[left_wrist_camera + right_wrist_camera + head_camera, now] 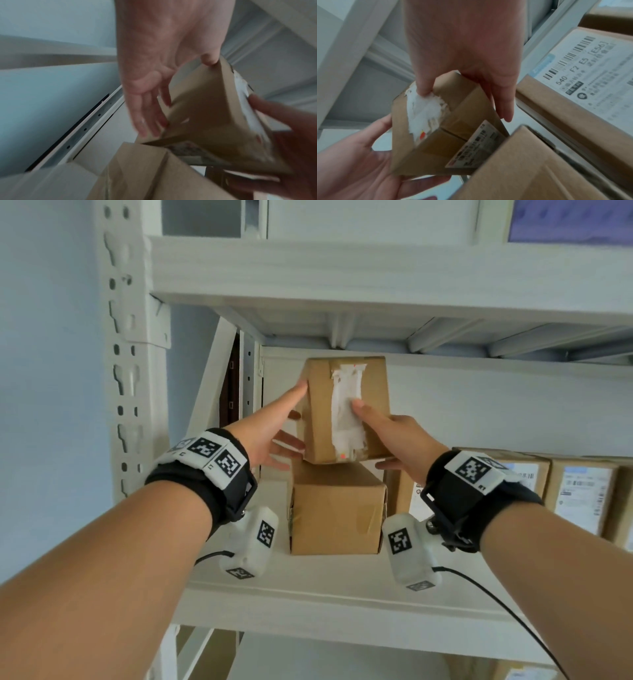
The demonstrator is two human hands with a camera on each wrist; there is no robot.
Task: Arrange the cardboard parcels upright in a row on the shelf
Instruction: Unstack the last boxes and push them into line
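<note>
- Nearest the viewer, two bare forearms are reaching up, each wearing a black wrist strap (219, 484) with a white tagged camera block.
- The shelf (308, 594), white metal, is carrying the cardboard parcels; its front lip is lying just beyond the wrists.
- The lower parcel (337, 513) is lying flat on the shelf near its left end.
- The left hand (270, 433) is spreading wide along the left side of the held parcel (346, 409), straight fingers pressing the cardboard and the thumb touching the upper edge.
- The right hand (397, 436) is gripping the held parcel's right side, thumb pressing the torn white label (346, 412) on the front face, fingers reaching behind.
- The held parcel is standing upright, slightly tilted, just above the lower parcel; whether the two are touching cannot be told.
- To the right, a row of labelled parcels (579, 494) is standing on the shelf, close beside the lower parcel.
- Farthest, the upper shelf (376, 272) is spanning overhead, close above the held parcel.
</note>
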